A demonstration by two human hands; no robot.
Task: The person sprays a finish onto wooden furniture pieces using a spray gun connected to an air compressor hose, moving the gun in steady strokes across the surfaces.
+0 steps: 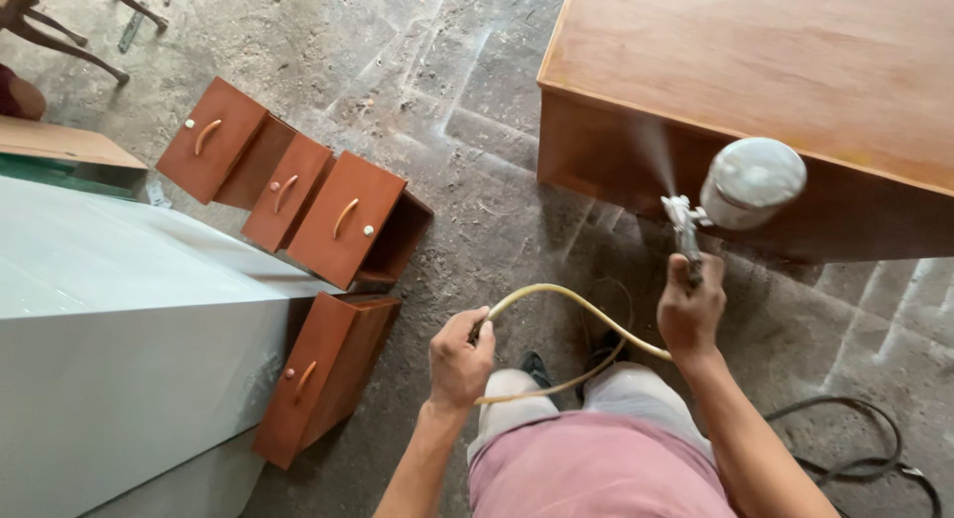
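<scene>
Pink shorts (596, 468) sit closest beneath me. My right hand (691, 309) is wrapped tight round the spray gun (730, 195) at one o'clock, misting the brown cabinet (775, 90). It looks top-heavy under its cup, best gripped by the handle. My left hand (460, 359) pinches the limp, light yellow hose (566, 309) at eleven.

Right hand (691, 314) grips a spray gun (730, 195) misting the cabinet (795, 71); left hand (459, 357) holds the hose (566, 294).
</scene>
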